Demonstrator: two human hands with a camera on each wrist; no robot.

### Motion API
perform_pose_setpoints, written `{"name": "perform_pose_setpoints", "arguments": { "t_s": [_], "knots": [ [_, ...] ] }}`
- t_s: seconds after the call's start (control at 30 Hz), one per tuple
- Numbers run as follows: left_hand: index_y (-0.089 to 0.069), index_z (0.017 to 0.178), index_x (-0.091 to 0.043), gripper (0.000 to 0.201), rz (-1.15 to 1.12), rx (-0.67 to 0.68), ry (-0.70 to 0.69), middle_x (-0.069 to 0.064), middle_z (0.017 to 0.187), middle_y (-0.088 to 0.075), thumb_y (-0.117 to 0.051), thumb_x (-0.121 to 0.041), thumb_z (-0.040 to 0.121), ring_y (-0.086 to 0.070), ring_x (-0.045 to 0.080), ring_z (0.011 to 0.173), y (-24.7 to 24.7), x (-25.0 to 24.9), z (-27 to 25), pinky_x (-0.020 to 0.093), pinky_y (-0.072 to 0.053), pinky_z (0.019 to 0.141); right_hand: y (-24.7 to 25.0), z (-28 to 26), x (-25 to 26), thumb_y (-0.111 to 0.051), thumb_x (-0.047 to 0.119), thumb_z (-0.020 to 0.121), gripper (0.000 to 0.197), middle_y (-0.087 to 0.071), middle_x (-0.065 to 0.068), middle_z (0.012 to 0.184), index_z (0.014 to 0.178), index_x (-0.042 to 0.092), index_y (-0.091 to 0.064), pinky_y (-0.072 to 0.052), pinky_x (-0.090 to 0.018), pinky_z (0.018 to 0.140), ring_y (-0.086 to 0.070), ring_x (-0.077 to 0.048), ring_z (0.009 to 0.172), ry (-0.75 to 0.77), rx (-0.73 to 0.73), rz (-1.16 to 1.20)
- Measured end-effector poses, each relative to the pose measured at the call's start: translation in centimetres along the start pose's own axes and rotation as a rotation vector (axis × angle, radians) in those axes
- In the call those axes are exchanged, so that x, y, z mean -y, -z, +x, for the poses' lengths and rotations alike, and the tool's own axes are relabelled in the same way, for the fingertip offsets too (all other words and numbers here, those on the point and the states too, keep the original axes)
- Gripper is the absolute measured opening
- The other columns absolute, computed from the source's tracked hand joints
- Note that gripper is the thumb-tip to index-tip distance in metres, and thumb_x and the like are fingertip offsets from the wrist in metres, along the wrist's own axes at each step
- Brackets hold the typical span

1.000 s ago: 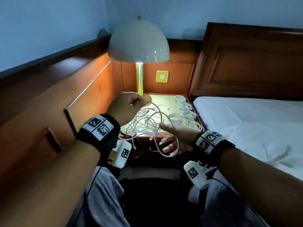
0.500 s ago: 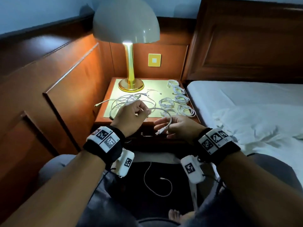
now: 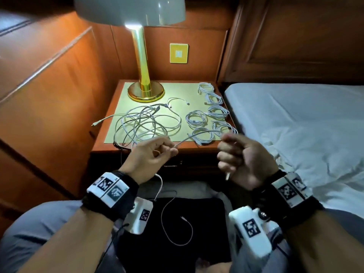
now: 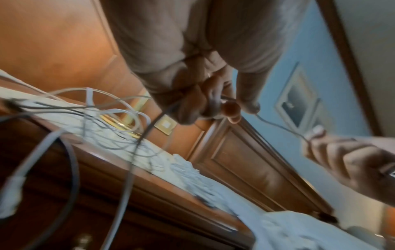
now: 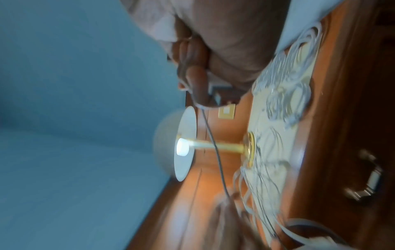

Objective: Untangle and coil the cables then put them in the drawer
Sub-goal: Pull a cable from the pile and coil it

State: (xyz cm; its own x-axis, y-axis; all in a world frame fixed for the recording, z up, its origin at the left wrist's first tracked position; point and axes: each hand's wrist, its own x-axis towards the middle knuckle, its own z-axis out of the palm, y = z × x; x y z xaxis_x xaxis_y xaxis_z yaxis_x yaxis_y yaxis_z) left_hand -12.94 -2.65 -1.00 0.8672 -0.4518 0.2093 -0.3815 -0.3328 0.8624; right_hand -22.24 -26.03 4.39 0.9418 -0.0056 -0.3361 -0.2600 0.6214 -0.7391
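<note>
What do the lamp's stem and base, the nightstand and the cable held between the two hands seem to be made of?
Lamp stem and base: probably polished brass-coloured metal, given the bright golden mirror-like shine.
Nightstand: apparently varnished reddish-brown wood, glossy; its pale top panel's material is unclear.
Cable, pinched by the left hand and right hand: likely white plastic-sheathed wire, thin, smooth, bending freely.

Thin white cable [image 3: 199, 134] in mid-air; tangled heap [image 3: 145, 125], perhaps six coils [image 3: 214, 113] on nightstand.

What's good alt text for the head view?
Left hand and right hand hold a white cable stretched between them before a nightstand. On it: a tangled cable pile, coiled cables, a lit lamp.
</note>
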Motion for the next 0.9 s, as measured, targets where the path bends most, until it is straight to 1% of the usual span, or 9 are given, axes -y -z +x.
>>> {"name": "perform_pose_setpoints", "arguments": {
  "t_s": [0.13,0.23,0.33,0.4,0.47,0.53,0.6,0.73,0.9],
  "knots": [
    [-0.072,0.094,-0.031,0.018,0.032,-0.024,0.095,-0.003,0.086,-0.071,-0.073,-0.045,0.083,-0.066,0.020,0.080,2.8,2.4,0.1,0.040,-0.057,0.076,3.1,1.4,3.3,-0.037,0.022,0.098,0.025,-0.023,0.010,0.055,0.079,0.017,-0.053,-0.022,-0.020,0.043,-0.021,-0.007,0.043,0.208,-0.200,0.218],
    [-0.067,0.086,-0.029,0.010,0.131,-0.039,0.123,-0.010,0.077,-0.064,-0.074,-0.022,0.089,-0.059,0.011,0.073,3.2,3.9,0.0,0.037,-0.055,0.074,3.7,2.3,3.4,-0.036,0.021,0.101,0.027,-0.031,0.007,0.057,0.086,0.016,-0.059,-0.027,-0.022,0.046,-0.027,-0.009,0.046,0.336,-0.311,0.141],
    [-0.069,0.084,-0.031,0.027,0.253,-0.020,0.011,-0.011,0.079,-0.066,-0.072,-0.005,0.089,-0.058,0.006,0.075,1.7,3.6,-0.5,0.012,-0.043,0.071,3.5,3.8,1.1,-0.042,0.021,0.102,0.027,-0.048,0.004,0.063,0.092,0.013,-0.066,-0.030,-0.026,0.048,-0.040,-0.012,0.053,0.467,-0.338,-0.223],
    [-0.078,0.087,-0.026,0.025,0.268,0.028,-0.089,-0.008,0.083,-0.063,-0.076,-0.001,0.084,-0.060,0.006,0.078,-0.1,3.1,-1.0,0.008,-0.042,0.070,3.3,4.5,-0.8,-0.048,0.028,0.098,0.027,-0.060,0.009,0.068,0.093,0.019,-0.072,-0.040,-0.025,0.050,-0.051,-0.012,0.058,0.554,-0.300,-0.680],
    [-0.081,0.089,-0.022,0.025,0.219,0.090,-0.159,-0.006,0.083,-0.060,-0.077,0.002,0.082,-0.060,0.004,0.075,-1.9,2.5,-1.7,0.009,-0.044,0.069,3.0,4.7,-2.5,-0.051,0.031,0.095,0.025,-0.069,0.010,0.086,0.099,0.021,-0.074,-0.050,-0.023,0.071,-0.063,-0.007,0.076,0.581,-0.195,-1.121],
    [-0.082,0.092,-0.019,0.024,0.163,0.124,-0.208,-0.004,0.083,-0.061,-0.077,0.002,0.082,-0.062,0.005,0.073,-2.8,2.0,-2.1,0.012,-0.046,0.068,2.6,4.8,-3.7,-0.054,0.025,0.099,0.021,-0.070,0.005,0.096,0.102,0.020,-0.074,-0.050,-0.027,0.087,-0.064,-0.007,0.091,0.505,-0.051,-1.338],
    [-0.082,0.091,-0.019,0.021,0.131,0.092,-0.202,-0.005,0.083,-0.065,-0.079,-0.002,0.081,-0.064,0.006,0.073,-2.8,1.5,-2.0,0.013,-0.047,0.067,2.2,4.6,-4.6,-0.050,0.020,0.102,0.022,-0.073,0.001,0.089,0.099,0.017,-0.072,-0.053,-0.030,0.085,-0.066,-0.008,0.084,0.339,0.076,-1.288],
    [-0.074,0.085,-0.024,0.022,0.037,-0.068,-0.052,-0.005,0.077,-0.070,-0.083,-0.005,0.076,-0.065,0.011,0.068,-2.4,1.2,-1.7,0.024,-0.053,0.066,1.1,4.3,-5.3,-0.040,0.012,0.106,0.028,-0.064,-0.007,0.063,0.097,-0.002,-0.063,-0.050,-0.026,0.061,-0.058,-0.017,0.058,0.133,0.187,-1.038],
    [-0.075,0.114,-0.025,0.028,-0.032,0.028,0.054,-0.012,0.097,-0.072,-0.077,-0.021,0.086,-0.061,-0.005,0.075,-1.9,0.9,-1.4,0.013,-0.046,0.070,0.1,4.4,-5.0,-0.034,0.013,0.107,0.029,-0.039,0.006,0.051,0.095,0.001,-0.057,-0.025,-0.018,0.041,-0.031,-0.008,0.043,-0.023,0.232,-0.741]
  ]
}}
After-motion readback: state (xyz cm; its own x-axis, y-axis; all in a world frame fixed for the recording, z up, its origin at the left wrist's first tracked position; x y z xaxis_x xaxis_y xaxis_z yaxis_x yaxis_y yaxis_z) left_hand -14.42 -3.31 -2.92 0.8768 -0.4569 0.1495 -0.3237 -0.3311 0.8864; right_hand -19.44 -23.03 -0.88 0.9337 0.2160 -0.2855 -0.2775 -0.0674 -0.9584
